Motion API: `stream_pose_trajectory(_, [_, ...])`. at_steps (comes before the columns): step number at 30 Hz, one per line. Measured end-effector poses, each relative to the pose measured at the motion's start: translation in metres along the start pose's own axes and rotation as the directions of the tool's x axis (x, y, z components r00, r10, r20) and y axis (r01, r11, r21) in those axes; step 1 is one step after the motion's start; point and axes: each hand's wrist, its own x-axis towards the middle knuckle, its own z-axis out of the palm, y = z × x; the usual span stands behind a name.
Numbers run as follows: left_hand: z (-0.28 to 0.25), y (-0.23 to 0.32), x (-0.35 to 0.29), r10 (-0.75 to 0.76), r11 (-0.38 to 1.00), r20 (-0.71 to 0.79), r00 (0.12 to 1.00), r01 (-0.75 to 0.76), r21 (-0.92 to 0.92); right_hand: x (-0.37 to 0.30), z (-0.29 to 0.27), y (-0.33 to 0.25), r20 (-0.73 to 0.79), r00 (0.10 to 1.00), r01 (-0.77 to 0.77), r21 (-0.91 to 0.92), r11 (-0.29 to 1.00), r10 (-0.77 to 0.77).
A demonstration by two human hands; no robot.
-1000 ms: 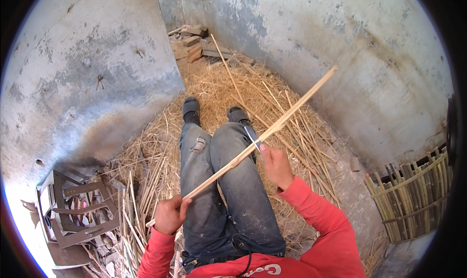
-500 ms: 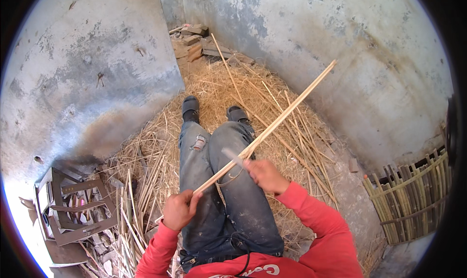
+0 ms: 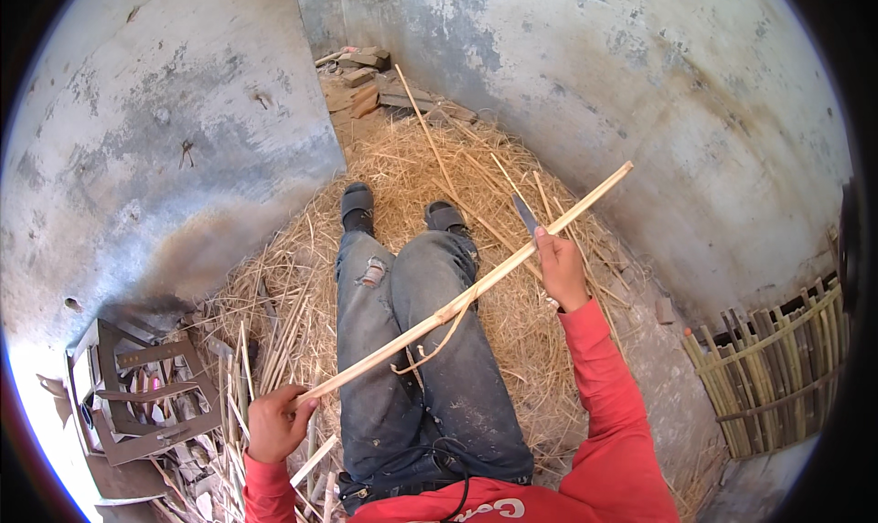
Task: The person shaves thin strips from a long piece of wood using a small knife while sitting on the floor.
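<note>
A long pale bamboo strip [image 3: 494,277] lies slantwise above my lap, rising from lower left to upper right. Its lower left end is pinched in my left hand [image 3: 277,422], between thumb and fingers. Farther up, my right hand [image 3: 562,269] is closed around a knife [image 3: 525,215] and sits against the strip; the blade points up and left, and the handle is hidden in the fist. A thin curled shaving [image 3: 437,351] hangs from the strip near a knot at its middle.
Straw-like shavings [image 3: 402,162] cover the floor around my outstretched legs. Loose bamboo strips [image 3: 283,326] lie at left, beside a dark metal frame [image 3: 151,386]. Bricks [image 3: 364,61] are piled in the far corner. A slatted bamboo panel [image 3: 777,377] leans at right by the wall.
My right hand with the knife has slid up and right along the bamboo strip. My left hand has moved down and left. The strip lies flatter, and the curled shaving hangs plainly below it.
</note>
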Motion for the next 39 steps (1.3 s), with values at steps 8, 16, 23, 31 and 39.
stream_pose_trajectory(8, [-0.034, -0.015, -0.022, 0.010, 0.989, -0.124, 0.992, 0.008, 0.145, -0.016, 0.012, -0.004, -0.052, 0.999, 0.005, -0.096, 0.995, -0.010])
stream_pose_trajectory(16, [-0.019, -0.071, -0.046, -0.222, 0.973, -0.129, 0.966, 0.212, -0.086, -0.014, 0.011, 0.003, -0.099, 0.993, 0.045, -0.129, 0.991, -0.058])
stream_pose_trajectory(23, [0.032, -0.057, -0.036, -0.087, 0.992, -0.215, 0.973, 0.064, -0.112, -0.052, 0.050, -0.011, -0.151, 0.986, 0.057, -0.070, 0.996, -0.067])
stream_pose_trajectory(31, [0.052, -0.079, -0.018, 0.009, 0.996, -0.169, 0.986, -0.025, -0.089, -0.046, 0.026, 0.003, -0.125, 0.986, 0.096, -0.128, 0.987, -0.112])
stream_pose_trajectory(39, [0.065, -0.073, -0.022, -0.008, 0.995, -0.187, 0.982, -0.010, -0.096, -0.079, 0.062, -0.033, -0.093, 0.962, 0.258, 0.002, 0.966, -0.256])
